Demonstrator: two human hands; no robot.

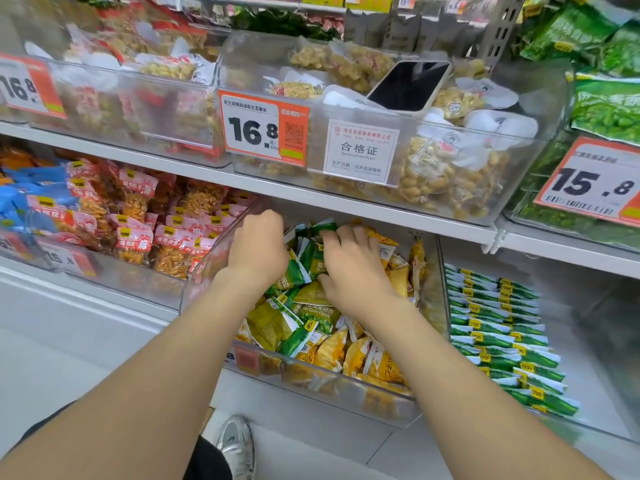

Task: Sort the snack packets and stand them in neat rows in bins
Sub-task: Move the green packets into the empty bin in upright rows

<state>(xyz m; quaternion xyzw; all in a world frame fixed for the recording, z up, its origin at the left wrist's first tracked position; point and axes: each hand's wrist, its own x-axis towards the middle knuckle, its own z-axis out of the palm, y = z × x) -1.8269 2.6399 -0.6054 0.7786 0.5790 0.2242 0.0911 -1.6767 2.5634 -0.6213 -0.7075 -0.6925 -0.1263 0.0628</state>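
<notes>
A clear plastic bin (311,384) on the lower shelf holds a jumbled heap of green packets (313,320) and yellow packets (360,358). Both my hands are deep in its back part. My left hand (258,244) presses down on green packets at the bin's left rear, its fingers curled and hidden behind the knuckles. My right hand (353,268) lies with fingers spread over a bunch of green packets (311,258) that stand between the two hands. In the bin to the right, green packets (498,334) stand in neat rows.
A bin of red and pink peanut packets (138,220) sits to the left. The shelf above carries clear bins of pale nut packets, orange price tags (263,129) and a black phone (410,84) resting on a bin's rim. My shoe (237,441) shows on the floor below.
</notes>
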